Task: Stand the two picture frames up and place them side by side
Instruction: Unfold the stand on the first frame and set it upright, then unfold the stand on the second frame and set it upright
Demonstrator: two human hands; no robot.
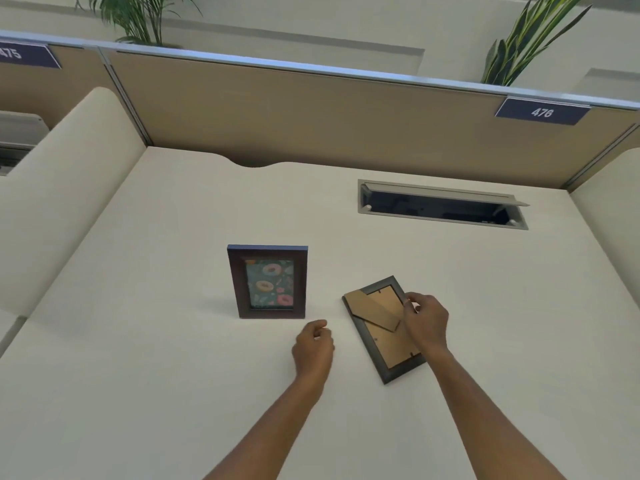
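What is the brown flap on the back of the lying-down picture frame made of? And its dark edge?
The tan flap looks like matte cardboard: flat, thin, plain brown. The dark border of the face-down frame looks like painted wood or plastic, smooth; I cannot tell which.

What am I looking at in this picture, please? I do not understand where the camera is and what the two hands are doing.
There is no machine here. A person wears one camera on the head, so you look forward and down at that person's own arms over a pale desk.

One picture frame with a doughnut print already stands upright. A second frame lies face down to its right, showing its cardboard back and a folding stand.

The right hand touches the right edge of this lying frame with its fingers; a firm grip cannot be confirmed. The left hand is loosely curled between the two frames and holds nothing.

Behind are a partition, an open cable hatch and plants.
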